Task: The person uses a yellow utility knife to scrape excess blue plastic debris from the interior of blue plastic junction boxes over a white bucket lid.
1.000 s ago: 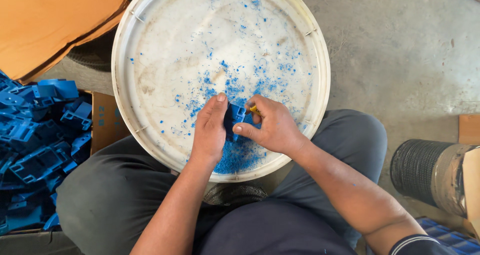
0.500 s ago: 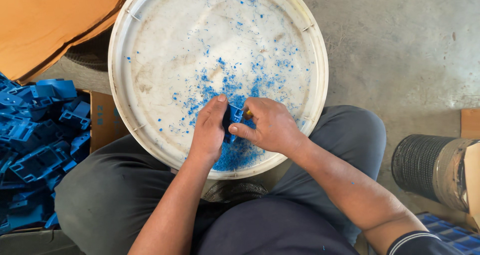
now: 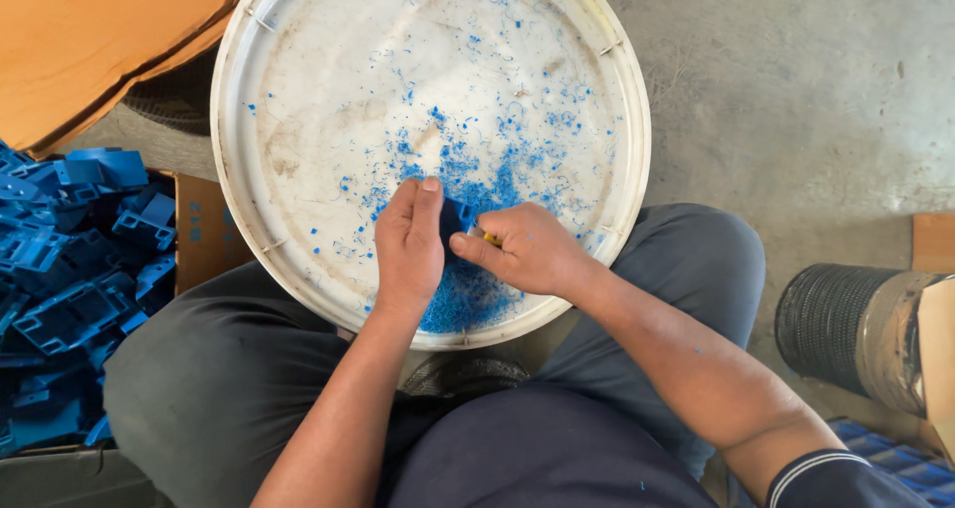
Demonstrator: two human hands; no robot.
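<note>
Over the white round lid (image 3: 298,120) on the person's knees, both hands have barely shifted: left hand (image 3: 410,244) fingers pinch the small blue plastic part (image 3: 456,215), right hand (image 3: 527,249) apparently grips a yellow-handled blade (image 3: 489,238), and trimming continues amid blue shavings (image 3: 463,299).

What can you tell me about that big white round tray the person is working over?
The white round tray looks like a plastic lid or shallow basin, with a raised rim and small notches around its edge. Its surface is scuffed and stained brownish. Blue shavings and flecks are scattered over it, thickest near the person's edge. It lies flat, propped across the person's knees, with grey concrete floor beyond it. The left hand and right hand are over its near part, gripping a small blue piece.
</note>
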